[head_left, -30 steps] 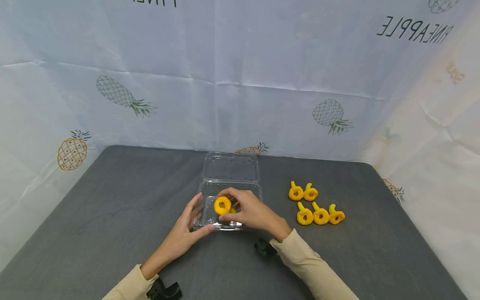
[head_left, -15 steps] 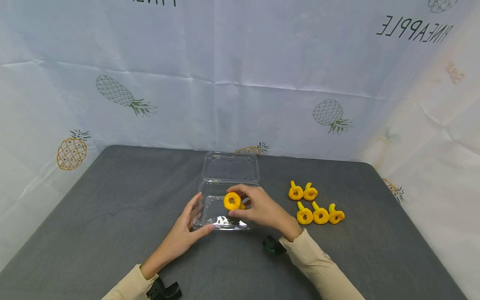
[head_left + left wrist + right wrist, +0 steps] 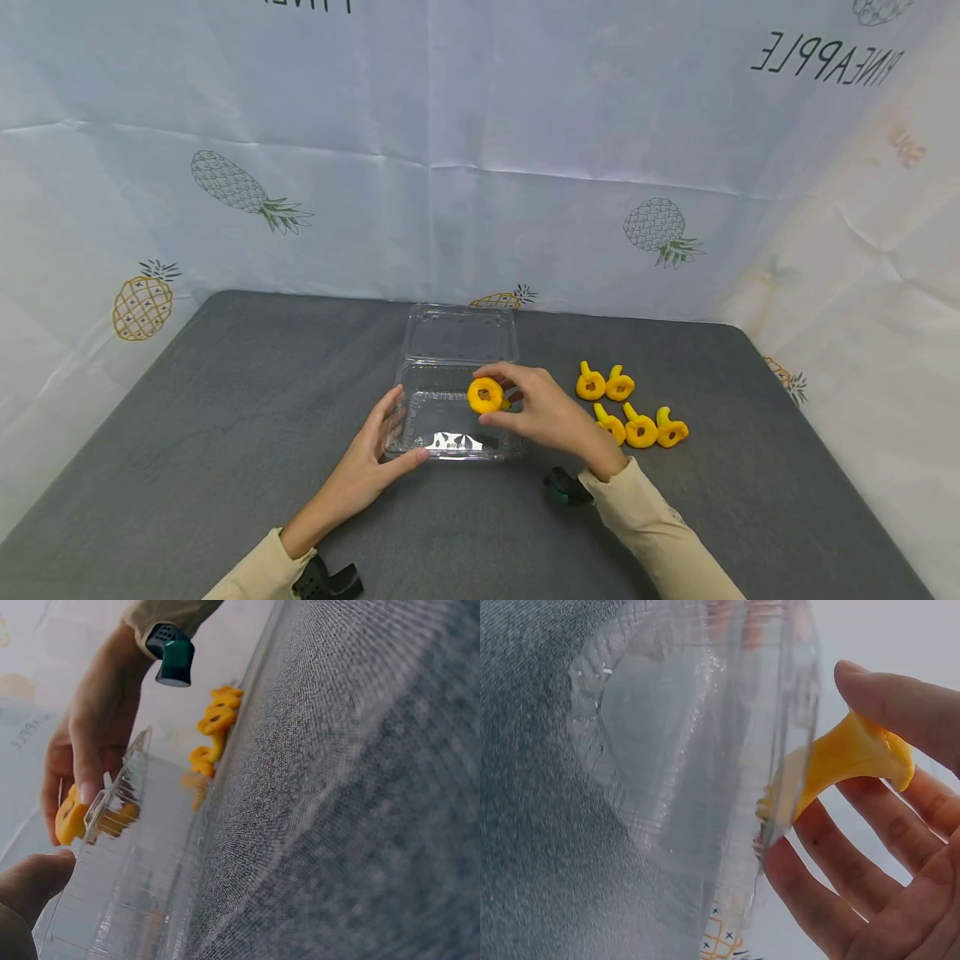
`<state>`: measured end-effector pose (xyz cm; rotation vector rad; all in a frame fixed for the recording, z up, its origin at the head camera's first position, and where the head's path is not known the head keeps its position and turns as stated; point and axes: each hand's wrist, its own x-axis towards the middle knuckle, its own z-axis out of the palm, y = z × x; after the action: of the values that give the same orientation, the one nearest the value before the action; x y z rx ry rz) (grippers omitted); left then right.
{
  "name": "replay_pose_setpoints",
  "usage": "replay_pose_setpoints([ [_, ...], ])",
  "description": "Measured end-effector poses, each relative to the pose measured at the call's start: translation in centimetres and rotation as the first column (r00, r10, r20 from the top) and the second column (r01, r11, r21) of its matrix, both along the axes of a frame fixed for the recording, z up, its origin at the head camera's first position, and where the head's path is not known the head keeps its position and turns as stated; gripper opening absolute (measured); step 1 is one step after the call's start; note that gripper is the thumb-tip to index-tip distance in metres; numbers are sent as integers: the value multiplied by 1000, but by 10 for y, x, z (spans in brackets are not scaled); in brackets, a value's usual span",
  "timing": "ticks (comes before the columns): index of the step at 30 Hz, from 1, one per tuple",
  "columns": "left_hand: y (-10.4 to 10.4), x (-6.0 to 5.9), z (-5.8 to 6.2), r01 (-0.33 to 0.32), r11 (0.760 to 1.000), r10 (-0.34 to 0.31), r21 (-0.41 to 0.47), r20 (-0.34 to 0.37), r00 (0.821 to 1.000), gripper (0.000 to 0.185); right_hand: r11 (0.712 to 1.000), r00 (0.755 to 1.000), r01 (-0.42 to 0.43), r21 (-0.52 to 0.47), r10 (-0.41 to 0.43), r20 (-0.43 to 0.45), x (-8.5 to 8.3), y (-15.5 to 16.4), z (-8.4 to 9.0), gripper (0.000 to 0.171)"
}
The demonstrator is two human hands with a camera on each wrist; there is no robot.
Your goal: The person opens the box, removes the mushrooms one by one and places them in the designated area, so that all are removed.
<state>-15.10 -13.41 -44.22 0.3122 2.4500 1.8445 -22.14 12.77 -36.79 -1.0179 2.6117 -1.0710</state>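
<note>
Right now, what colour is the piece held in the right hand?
Yellow-orange piece, seen best in the head view.

- Right hand [image 3: 543,412], pinching the yellow ring-shaped piece [image 3: 485,395], has moved rightward across the open clear clamshell container [image 3: 450,433], from its left-centre to its right edge.
- Piece now sits slightly farther from the person.
- Right hand now overlaps the nearest of the yellow pieces on the desk [image 3: 611,425].

Tray [image 3: 420,412] bed seems open — upright lid [image 3: 461,333] blocks behind.
</note>
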Motion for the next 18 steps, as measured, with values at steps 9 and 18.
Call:
replay_pose_setpoints([
  [9,1,0,1,-6,1000,6,-2,2,1000,94,1000,1000,9,-2,-9,-29,0,8,4,55],
  [18,0,1,0,-1,1000,1,-6,-4,1000,93,1000,999,13,4,-13,-45,0,16,7,54],
])
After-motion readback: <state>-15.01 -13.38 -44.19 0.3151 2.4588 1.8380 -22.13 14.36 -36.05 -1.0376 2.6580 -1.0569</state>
